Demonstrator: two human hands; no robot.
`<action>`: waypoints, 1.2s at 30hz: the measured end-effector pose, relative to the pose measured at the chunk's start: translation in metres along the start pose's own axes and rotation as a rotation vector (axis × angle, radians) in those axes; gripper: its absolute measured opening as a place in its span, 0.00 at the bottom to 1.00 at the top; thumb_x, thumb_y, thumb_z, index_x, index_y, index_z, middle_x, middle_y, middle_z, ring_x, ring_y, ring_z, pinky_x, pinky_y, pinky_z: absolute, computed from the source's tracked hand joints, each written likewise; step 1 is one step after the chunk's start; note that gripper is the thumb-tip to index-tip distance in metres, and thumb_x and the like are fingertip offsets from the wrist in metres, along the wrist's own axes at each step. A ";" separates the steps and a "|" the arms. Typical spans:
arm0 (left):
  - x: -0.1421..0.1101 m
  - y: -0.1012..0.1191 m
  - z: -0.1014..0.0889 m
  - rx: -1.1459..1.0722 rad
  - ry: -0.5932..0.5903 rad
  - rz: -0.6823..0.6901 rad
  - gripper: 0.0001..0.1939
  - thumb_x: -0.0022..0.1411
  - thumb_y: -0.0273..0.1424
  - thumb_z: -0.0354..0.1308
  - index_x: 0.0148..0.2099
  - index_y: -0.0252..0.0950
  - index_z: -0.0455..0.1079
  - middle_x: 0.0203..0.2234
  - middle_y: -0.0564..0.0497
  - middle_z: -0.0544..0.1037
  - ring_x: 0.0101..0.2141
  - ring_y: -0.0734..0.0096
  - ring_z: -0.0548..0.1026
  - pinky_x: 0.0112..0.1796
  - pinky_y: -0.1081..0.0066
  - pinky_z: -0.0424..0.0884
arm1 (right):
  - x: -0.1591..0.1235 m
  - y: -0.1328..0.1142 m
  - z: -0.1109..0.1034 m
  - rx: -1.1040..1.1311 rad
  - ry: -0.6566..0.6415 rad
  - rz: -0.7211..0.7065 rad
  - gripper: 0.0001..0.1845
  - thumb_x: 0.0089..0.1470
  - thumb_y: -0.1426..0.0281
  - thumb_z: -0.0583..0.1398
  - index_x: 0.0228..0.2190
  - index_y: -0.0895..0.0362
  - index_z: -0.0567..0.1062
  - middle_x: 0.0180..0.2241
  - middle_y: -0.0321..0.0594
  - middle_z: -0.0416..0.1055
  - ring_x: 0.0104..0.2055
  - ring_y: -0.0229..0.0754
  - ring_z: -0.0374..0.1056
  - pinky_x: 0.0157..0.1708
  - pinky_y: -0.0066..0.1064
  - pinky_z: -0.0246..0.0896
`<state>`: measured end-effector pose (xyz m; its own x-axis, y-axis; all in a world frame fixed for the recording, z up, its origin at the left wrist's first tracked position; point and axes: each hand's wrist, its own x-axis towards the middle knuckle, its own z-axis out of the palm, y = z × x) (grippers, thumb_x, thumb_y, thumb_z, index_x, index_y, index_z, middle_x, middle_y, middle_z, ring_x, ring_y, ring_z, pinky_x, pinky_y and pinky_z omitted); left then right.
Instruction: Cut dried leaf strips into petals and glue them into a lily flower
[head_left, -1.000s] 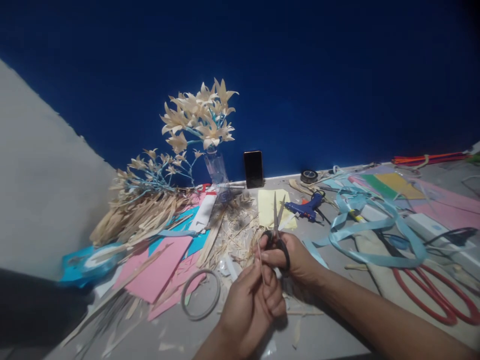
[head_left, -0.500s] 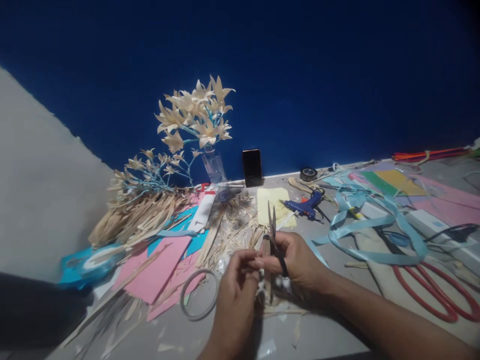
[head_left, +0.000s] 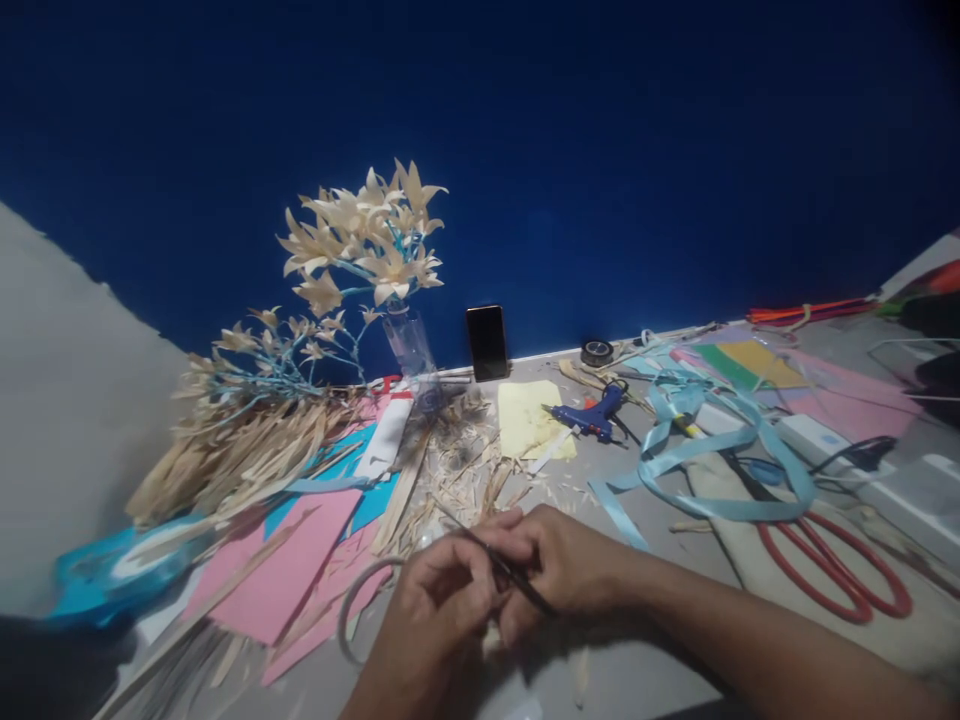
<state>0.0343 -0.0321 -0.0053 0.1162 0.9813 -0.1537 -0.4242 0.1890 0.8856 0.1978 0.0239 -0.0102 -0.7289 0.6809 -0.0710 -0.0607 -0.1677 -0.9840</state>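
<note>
Both hands meet low in the middle of the head view, above the grey tabletop. My right hand (head_left: 559, 560) is closed round a pair of scissors (head_left: 517, 578) with dark handles. Their thin blades point up and left, passing behind the fingers of my left hand (head_left: 442, 595). My left hand is curled, with thumb and fingers pinched together against the right fingers; what they pinch is hidden. A bit of pale material shows just below the fingertips. Beside my left wrist lies a grey ring of tape (head_left: 349, 610). Dried husk scraps (head_left: 457, 470) are scattered beyond the hands.
Pale husk flowers (head_left: 390, 265) stand in a clear bottle (head_left: 411, 350) near a phone (head_left: 487, 343). A blue glue gun (head_left: 592, 415) rests by yellow paper (head_left: 525, 415). Light-blue ribbon (head_left: 720, 510) and red-handled scissors (head_left: 832, 570) lie right; pink paper (head_left: 292, 565) and husks (head_left: 225, 460) left.
The scissors have tipped from upright to pointing up and left. Both hands have come lower and closer together. The view has turned slightly right.
</note>
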 end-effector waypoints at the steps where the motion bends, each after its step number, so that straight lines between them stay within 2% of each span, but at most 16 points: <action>1: -0.001 -0.002 -0.002 -0.050 -0.016 0.007 0.16 0.46 0.40 0.74 0.24 0.37 0.73 0.34 0.45 0.77 0.44 0.51 0.76 0.42 0.56 0.75 | 0.000 0.001 0.001 0.034 -0.046 -0.006 0.13 0.36 0.71 0.73 0.28 0.58 0.78 0.32 0.32 0.72 0.35 0.37 0.67 0.32 0.24 0.60; 4: 0.000 -0.008 -0.009 -0.163 -0.009 0.033 0.17 0.48 0.43 0.72 0.24 0.39 0.71 0.29 0.49 0.71 0.40 0.52 0.77 0.32 0.60 0.77 | 0.001 0.007 0.003 0.153 -0.110 0.084 0.15 0.36 0.73 0.72 0.30 0.58 0.78 0.28 0.29 0.71 0.30 0.34 0.64 0.29 0.22 0.57; 7: 0.004 -0.010 -0.014 -0.164 0.037 0.073 0.19 0.50 0.45 0.70 0.24 0.39 0.68 0.28 0.51 0.68 0.34 0.59 0.76 0.26 0.64 0.76 | 0.002 0.010 0.001 0.164 -0.063 0.155 0.10 0.39 0.75 0.69 0.29 0.59 0.79 0.23 0.29 0.69 0.24 0.31 0.60 0.23 0.22 0.53; 9: 0.005 -0.008 -0.014 -0.157 0.071 0.097 0.19 0.49 0.45 0.71 0.24 0.39 0.68 0.27 0.51 0.69 0.34 0.60 0.76 0.28 0.64 0.77 | 0.003 0.009 -0.002 0.145 0.030 0.155 0.09 0.39 0.74 0.69 0.29 0.60 0.80 0.22 0.29 0.68 0.21 0.30 0.59 0.21 0.22 0.51; 12: 0.005 -0.005 -0.010 -0.178 0.111 0.093 0.17 0.48 0.42 0.73 0.26 0.38 0.71 0.30 0.50 0.74 0.38 0.58 0.77 0.34 0.63 0.78 | 0.004 0.006 -0.010 0.084 0.146 0.104 0.08 0.38 0.73 0.71 0.27 0.60 0.81 0.23 0.32 0.73 0.23 0.32 0.63 0.24 0.24 0.55; 15: 0.007 -0.006 -0.007 -0.217 0.145 0.026 0.14 0.49 0.36 0.73 0.27 0.36 0.72 0.43 0.47 0.79 0.41 0.60 0.78 0.38 0.64 0.78 | 0.004 0.002 -0.019 -0.038 0.164 0.041 0.06 0.40 0.74 0.69 0.26 0.60 0.82 0.25 0.35 0.76 0.26 0.34 0.67 0.28 0.26 0.58; 16: 0.008 -0.007 -0.007 -0.229 0.181 0.006 0.13 0.49 0.35 0.73 0.27 0.35 0.73 0.47 0.47 0.79 0.40 0.62 0.78 0.38 0.66 0.78 | 0.004 0.001 -0.022 -0.068 0.168 0.031 0.05 0.41 0.74 0.68 0.27 0.60 0.81 0.25 0.35 0.76 0.26 0.35 0.67 0.28 0.26 0.58; 18: 0.009 -0.006 -0.013 -0.245 0.290 -0.027 0.12 0.48 0.32 0.74 0.28 0.34 0.73 0.46 0.47 0.80 0.37 0.67 0.78 0.37 0.70 0.77 | 0.004 -0.003 -0.029 -0.127 0.212 0.016 0.04 0.44 0.73 0.67 0.27 0.59 0.80 0.25 0.35 0.75 0.26 0.35 0.66 0.27 0.26 0.58; 20: 0.009 -0.004 -0.021 -0.265 0.408 -0.050 0.11 0.49 0.31 0.74 0.31 0.35 0.75 0.34 0.51 0.80 0.33 0.72 0.77 0.33 0.75 0.76 | 0.004 -0.007 -0.039 -0.274 0.276 -0.010 0.02 0.46 0.73 0.66 0.27 0.59 0.79 0.24 0.34 0.74 0.25 0.35 0.66 0.26 0.26 0.56; 22: 0.007 0.001 -0.029 -0.287 0.474 -0.058 0.11 0.49 0.30 0.73 0.32 0.36 0.74 0.28 0.55 0.77 0.30 0.75 0.76 0.32 0.77 0.76 | 0.004 -0.008 -0.049 -0.565 0.286 -0.027 0.01 0.47 0.74 0.66 0.26 0.58 0.78 0.23 0.34 0.73 0.24 0.35 0.64 0.25 0.26 0.53; 24: 0.004 0.005 -0.033 -0.271 0.485 -0.032 0.12 0.48 0.29 0.74 0.32 0.36 0.73 0.26 0.57 0.76 0.28 0.78 0.74 0.31 0.79 0.74 | 0.005 -0.006 -0.054 -0.881 0.253 -0.032 0.03 0.48 0.76 0.66 0.25 0.57 0.79 0.22 0.34 0.73 0.24 0.37 0.64 0.26 0.28 0.51; 26: 0.002 0.006 -0.032 -0.212 0.459 0.033 0.13 0.48 0.29 0.74 0.32 0.35 0.72 0.24 0.58 0.75 0.26 0.78 0.72 0.29 0.79 0.73 | 0.006 -0.003 -0.051 -1.061 0.272 -0.065 0.05 0.50 0.77 0.65 0.26 0.57 0.80 0.25 0.38 0.75 0.28 0.39 0.66 0.30 0.29 0.52; 29: 0.001 -0.001 -0.024 -0.073 0.423 0.128 0.13 0.51 0.32 0.72 0.31 0.36 0.70 0.22 0.58 0.73 0.24 0.78 0.70 0.27 0.79 0.70 | 0.006 0.001 -0.033 -0.887 0.330 -0.133 0.05 0.56 0.71 0.63 0.33 0.57 0.80 0.33 0.41 0.78 0.34 0.42 0.69 0.34 0.31 0.57; 32: 0.001 -0.011 -0.016 0.073 0.427 0.155 0.12 0.55 0.34 0.70 0.32 0.36 0.70 0.23 0.56 0.75 0.25 0.77 0.70 0.28 0.78 0.68 | 0.004 0.003 -0.013 -0.442 0.148 -0.054 0.12 0.55 0.64 0.65 0.39 0.58 0.79 0.33 0.39 0.77 0.33 0.40 0.70 0.32 0.28 0.61; 34: 0.001 -0.015 -0.013 0.081 0.406 0.144 0.12 0.56 0.35 0.69 0.34 0.37 0.70 0.23 0.56 0.75 0.26 0.76 0.71 0.29 0.77 0.67 | 0.002 0.003 -0.005 -0.316 0.094 -0.010 0.11 0.54 0.64 0.65 0.34 0.60 0.79 0.28 0.36 0.73 0.29 0.37 0.66 0.29 0.26 0.59; 36: 0.000 -0.017 -0.010 0.006 0.325 0.080 0.13 0.55 0.35 0.70 0.34 0.37 0.69 0.22 0.56 0.74 0.24 0.76 0.69 0.27 0.76 0.65 | 0.002 0.004 -0.004 -0.340 0.129 -0.020 0.11 0.55 0.64 0.64 0.27 0.60 0.77 0.23 0.33 0.68 0.26 0.35 0.61 0.27 0.25 0.55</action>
<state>0.0320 -0.0348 -0.0249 -0.2098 0.9539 -0.2145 -0.4153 0.1116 0.9028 0.1987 0.0270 -0.0152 -0.6364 0.7697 -0.0498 0.1720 0.0787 -0.9819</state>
